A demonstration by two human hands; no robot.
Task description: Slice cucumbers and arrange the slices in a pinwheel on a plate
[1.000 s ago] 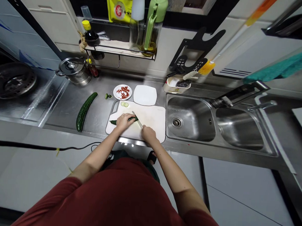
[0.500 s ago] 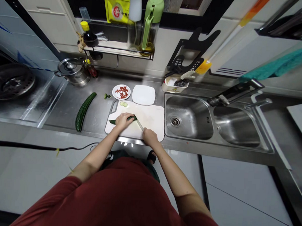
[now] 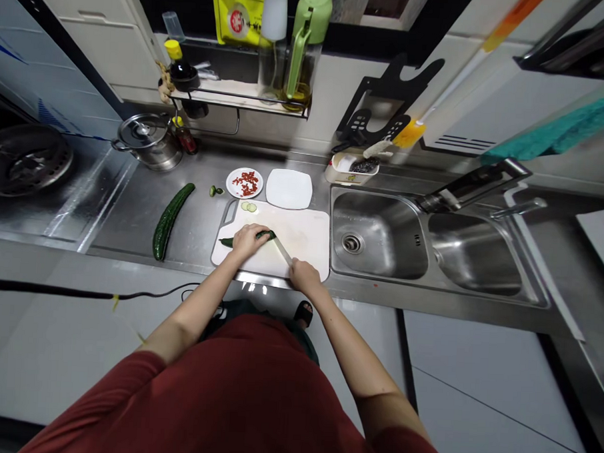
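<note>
On the white cutting board (image 3: pixel 306 237), my left hand (image 3: pixel 248 243) is closed over a dark green cucumber (image 3: pixel 226 242), whose ends show on both sides of the fingers. My right hand (image 3: pixel 304 276) grips a knife (image 3: pixel 283 252) by its handle. The blade slants up and left, its tip at the cucumber's right end. Two pale cucumber slices (image 3: pixel 249 207) lie at the board's upper left. Behind the board are a round plate of chopped red pieces (image 3: pixel 244 183) and an unfilled white square plate (image 3: pixel 289 188).
A whole cucumber (image 3: pixel 173 219) and small green end pieces (image 3: pixel 215 191) lie left of the board. A lidded steel pot (image 3: pixel 148 141) stands farther left, near the stove (image 3: pixel 27 161). A double sink (image 3: pixel 379 233) adjoins the board's right. A bottle shelf (image 3: pixel 237 97) hangs behind.
My right hand has drawn the knife slightly right and toward me. My left hand stays on the cucumber. The whole view has shifted a little.
</note>
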